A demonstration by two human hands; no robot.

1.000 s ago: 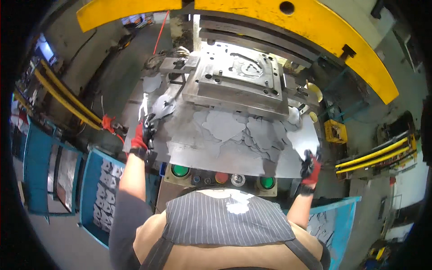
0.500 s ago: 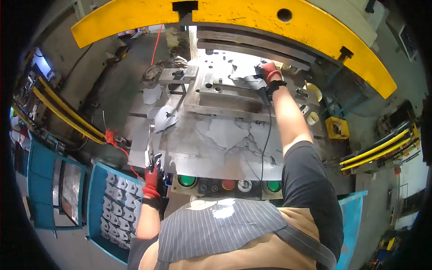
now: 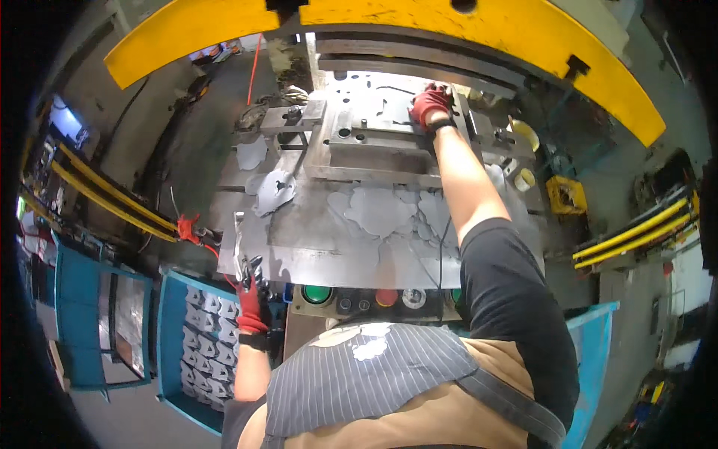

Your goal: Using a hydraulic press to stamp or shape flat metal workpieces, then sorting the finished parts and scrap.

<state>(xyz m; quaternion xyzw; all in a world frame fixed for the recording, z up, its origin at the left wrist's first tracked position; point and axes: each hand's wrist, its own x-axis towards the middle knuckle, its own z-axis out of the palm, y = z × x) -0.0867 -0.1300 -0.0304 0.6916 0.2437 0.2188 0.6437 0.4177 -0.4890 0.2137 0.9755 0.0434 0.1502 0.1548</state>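
Observation:
My right hand [image 3: 431,105], in a red glove, reaches onto the brightly lit die [image 3: 351,153] of a press. Its bent fingers close over the right edge of a pale sheet-metal piece [image 3: 395,107] lying on the die; the fingertips are partly hidden. Low on the left, my left hand [image 3: 251,298], also gloved in red, is closed around long silvery tongs [image 3: 239,243], which point away from me. Beyond their tip lies a loose curved sheet-metal part [image 3: 275,193] with a hole.
Flat grey blanks [image 3: 380,212] overlap on the table before the die. A yellow press beam [image 3: 419,21] spans the top. Green and red buttons [image 3: 315,292] line the front edge. A blue bin [image 3: 170,337] of formed parts stands at left; a black cord [image 3: 441,258] hangs at right.
The sheet-metal piece under my right hand was tilted up and now lies flatter on the die. That hand has shifted slightly left and away. The tongs have drawn back from the loose part.

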